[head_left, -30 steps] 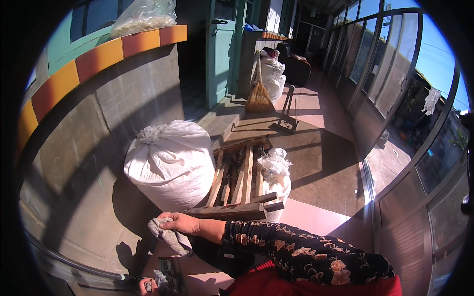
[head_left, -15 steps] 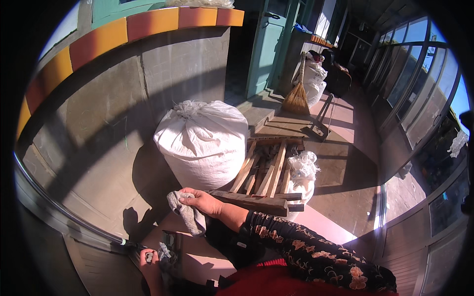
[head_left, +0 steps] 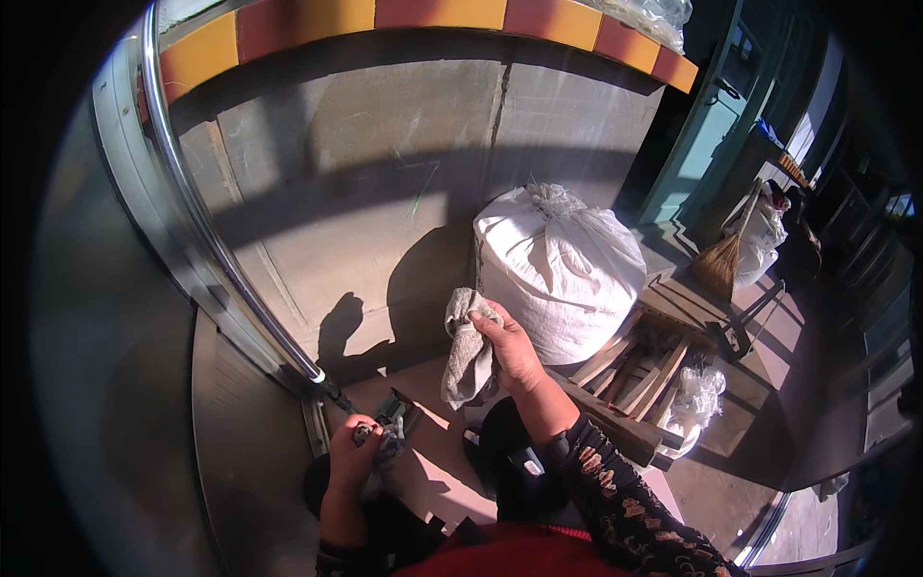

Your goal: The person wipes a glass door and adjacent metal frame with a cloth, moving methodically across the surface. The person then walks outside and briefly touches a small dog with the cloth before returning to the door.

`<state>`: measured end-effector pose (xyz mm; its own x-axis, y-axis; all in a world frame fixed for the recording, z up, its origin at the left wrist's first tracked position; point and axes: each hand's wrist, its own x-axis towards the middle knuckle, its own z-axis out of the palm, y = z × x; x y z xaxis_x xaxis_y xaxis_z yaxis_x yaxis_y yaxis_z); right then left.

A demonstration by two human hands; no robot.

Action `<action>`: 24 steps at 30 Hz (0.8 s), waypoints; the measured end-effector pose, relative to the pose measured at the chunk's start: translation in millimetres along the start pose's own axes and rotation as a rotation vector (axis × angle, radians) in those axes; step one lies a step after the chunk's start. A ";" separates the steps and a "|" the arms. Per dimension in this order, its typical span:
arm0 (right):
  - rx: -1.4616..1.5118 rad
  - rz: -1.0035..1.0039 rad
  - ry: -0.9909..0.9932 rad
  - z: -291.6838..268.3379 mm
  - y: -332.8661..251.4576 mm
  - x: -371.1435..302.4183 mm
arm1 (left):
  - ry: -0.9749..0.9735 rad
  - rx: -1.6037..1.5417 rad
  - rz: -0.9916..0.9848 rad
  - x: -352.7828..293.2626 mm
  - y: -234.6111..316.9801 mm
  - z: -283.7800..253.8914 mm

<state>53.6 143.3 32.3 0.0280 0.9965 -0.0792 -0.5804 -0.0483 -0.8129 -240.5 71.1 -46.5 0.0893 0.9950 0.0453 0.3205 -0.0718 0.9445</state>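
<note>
My right hand [head_left: 514, 354] is closed on a grey, rough-looking cloth [head_left: 469, 358], folded into a limp wad that hangs below the fingers. It is in the air in front of a big white sack [head_left: 560, 274]. Lower and to the left, my left hand [head_left: 352, 456] is closed at the black lower end of a shiny metal pole [head_left: 231, 260]. A crumpled greyish bundle [head_left: 386, 444] shows beside its fingers, partly covered by them. Just beyond lies a dark green, flat-sided piece [head_left: 392, 408]. What joins these parts is hidden by the hand.
A wooden crate [head_left: 620, 413] with slats stands right of the sack, beside a small white bag [head_left: 694, 409]. Farther right are a straw broom [head_left: 719, 264] and a long-handled dustpan [head_left: 738, 337]. A concrete wall [head_left: 356, 163] with a tiled ledge [head_left: 437, 13] rises ahead.
The view has swung left, so sack, crate and broom sit farther right. My right hand still grips the cloth, now hanging more upright. The pole appears steeper, its lower end still at my left hand.
</note>
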 end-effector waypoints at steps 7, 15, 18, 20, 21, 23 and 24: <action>-0.380 -0.493 0.434 81.1 -83.2 138.6 | -0.013 -0.011 -0.044 -9.2 5.8 -15.7; -1.215 -0.790 0.818 114.3 -37.3 221.6 | -0.021 -0.077 -0.153 -22.2 15.3 -34.2; -1.269 -0.898 0.757 118.2 7.4 231.9 | -0.029 -0.078 -0.165 -23.4 17.1 -36.6; -1.293 -0.899 0.679 114.1 33.2 228.2 | -0.027 -0.062 -0.198 -24.0 17.1 -38.3; -1.345 -0.849 0.625 109.0 42.4 222.5 | -0.030 -0.059 -0.206 -23.2 16.4 -39.2; -1.443 -0.750 0.507 102.2 55.8 207.4 | -0.025 -0.053 -0.178 -21.6 14.4 -41.7; -1.489 -0.670 0.453 97.6 58.1 196.4 | -0.024 -0.048 -0.175 -22.5 13.5 -41.9</action>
<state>-54.1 342.9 25.8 0.3001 0.7817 0.5466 0.8349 0.0618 -0.5468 -277.7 50.7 -21.2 0.0590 0.9900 -0.1284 0.2875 0.1064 0.9519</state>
